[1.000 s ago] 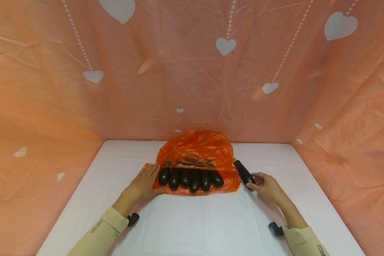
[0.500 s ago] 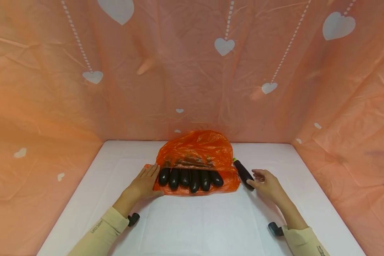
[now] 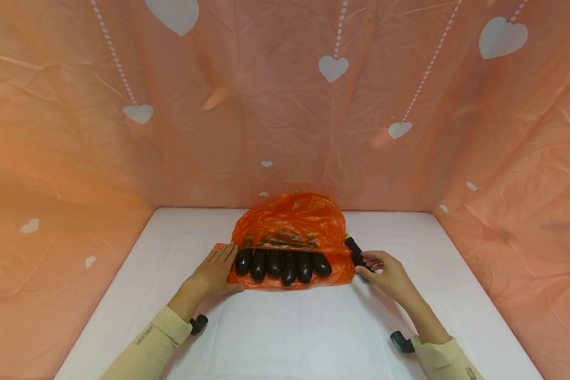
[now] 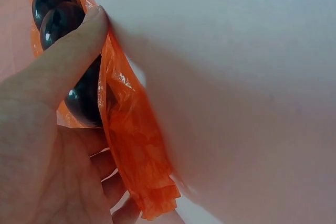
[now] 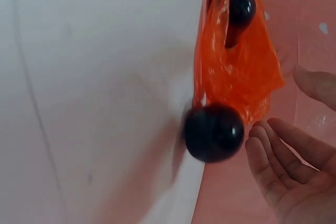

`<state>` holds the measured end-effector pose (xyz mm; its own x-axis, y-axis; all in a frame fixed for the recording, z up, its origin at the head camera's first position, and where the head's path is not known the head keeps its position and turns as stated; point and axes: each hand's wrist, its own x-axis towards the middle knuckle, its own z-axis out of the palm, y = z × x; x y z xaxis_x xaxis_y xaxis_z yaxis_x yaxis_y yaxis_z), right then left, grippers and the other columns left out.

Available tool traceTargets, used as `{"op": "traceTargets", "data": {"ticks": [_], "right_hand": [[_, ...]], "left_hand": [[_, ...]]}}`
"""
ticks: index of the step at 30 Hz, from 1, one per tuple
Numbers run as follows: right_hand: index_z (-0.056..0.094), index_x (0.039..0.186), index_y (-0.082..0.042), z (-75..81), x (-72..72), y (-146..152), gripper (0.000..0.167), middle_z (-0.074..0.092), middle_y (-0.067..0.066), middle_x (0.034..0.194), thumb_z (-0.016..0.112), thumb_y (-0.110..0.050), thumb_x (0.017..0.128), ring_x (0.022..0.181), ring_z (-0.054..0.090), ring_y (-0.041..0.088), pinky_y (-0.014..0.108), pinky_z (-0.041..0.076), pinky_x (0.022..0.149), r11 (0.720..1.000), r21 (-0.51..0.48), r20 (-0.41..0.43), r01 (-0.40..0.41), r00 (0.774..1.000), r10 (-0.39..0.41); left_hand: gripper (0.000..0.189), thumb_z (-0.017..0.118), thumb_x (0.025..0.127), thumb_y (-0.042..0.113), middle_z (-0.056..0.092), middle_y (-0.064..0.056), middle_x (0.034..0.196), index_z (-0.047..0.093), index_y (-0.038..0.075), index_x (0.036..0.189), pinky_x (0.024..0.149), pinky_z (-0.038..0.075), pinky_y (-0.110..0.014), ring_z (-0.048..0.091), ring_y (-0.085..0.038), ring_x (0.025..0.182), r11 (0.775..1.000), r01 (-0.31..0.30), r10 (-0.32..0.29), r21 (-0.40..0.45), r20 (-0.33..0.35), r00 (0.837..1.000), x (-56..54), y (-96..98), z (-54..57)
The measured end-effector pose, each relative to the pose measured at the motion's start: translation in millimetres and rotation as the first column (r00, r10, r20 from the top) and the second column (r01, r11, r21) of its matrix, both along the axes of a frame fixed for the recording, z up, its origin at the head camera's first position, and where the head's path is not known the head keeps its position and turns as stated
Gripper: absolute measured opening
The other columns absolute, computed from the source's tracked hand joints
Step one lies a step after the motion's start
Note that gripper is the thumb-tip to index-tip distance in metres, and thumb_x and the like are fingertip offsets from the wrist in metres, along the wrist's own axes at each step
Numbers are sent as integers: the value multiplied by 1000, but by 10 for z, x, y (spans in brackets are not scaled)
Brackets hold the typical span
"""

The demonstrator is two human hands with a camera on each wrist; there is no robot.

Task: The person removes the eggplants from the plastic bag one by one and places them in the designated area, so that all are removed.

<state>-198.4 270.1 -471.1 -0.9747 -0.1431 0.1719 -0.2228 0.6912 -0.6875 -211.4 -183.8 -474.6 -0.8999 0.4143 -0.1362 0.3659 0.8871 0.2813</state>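
Several dark eggplants (image 3: 290, 269) lie side by side in an orange plastic bag (image 3: 290, 221), their rounded ends showing at its mouth. My left hand (image 3: 216, 269) rests at the bag's left edge with fingers extended. In the left wrist view, its thumb (image 4: 84, 40) lies across the bag's front lip beside an eggplant. One more eggplant (image 3: 355, 250) with a green stem end lies outside, along the bag's right side. My right hand (image 3: 385, 272) is just right of that eggplant. In the right wrist view its fingers (image 5: 286, 150) are spread loosely, with a gap to the eggplant's end.
The white table (image 3: 285, 332) is walled at the back and both sides by a peach sheet (image 3: 285, 132) printed with hearts. Dark camera mounts (image 3: 401, 342) stick out at both wrists, low over the table.
My right hand has let go of the loose eggplant and moved slightly left over its near end. The eggplant has shifted a little left against the bag. My left hand has stayed still.
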Motion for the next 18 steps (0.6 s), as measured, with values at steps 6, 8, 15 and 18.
{"op": "traceTargets", "data": {"ticks": [6,8,15,18], "right_hand": [[71,129,6,-27,41,-130,43,73,15,117,83,-18,96,98,70,25,33,62,88,999,-11,42,-46,998,46],[71,129,6,-39,50,-182,43,73,16,117,84,-18,96,98,70,25,33,62,87,998,-20,51,-54,997,55],[71,126,9,-104,34,-331,42,73,15,110,86,-15,94,93,70,23,31,62,84,994,-42,51,-103,993,105],[71,123,10,-133,14,-383,41,72,14,107,87,-12,92,92,70,24,29,62,82,991,-52,27,-124,992,126]], "left_hand": [[111,85,91,44,24,-34,172,25,-15,162,132,15,-61,22,-48,161,1000,-7,7,-13,1,1000,-19,-2,-10],[111,85,91,45,23,-33,172,25,-15,163,132,14,-60,21,-48,161,1000,-11,11,-21,0,1000,-26,-5,-19],[112,86,90,45,23,-33,172,26,-15,162,132,15,-61,23,-48,160,1000,-19,19,-20,13,1000,-25,16,-12],[113,87,90,45,23,-33,172,25,-15,163,132,15,-60,23,-47,161,1000,-23,24,-21,20,1000,-14,27,6]]}}
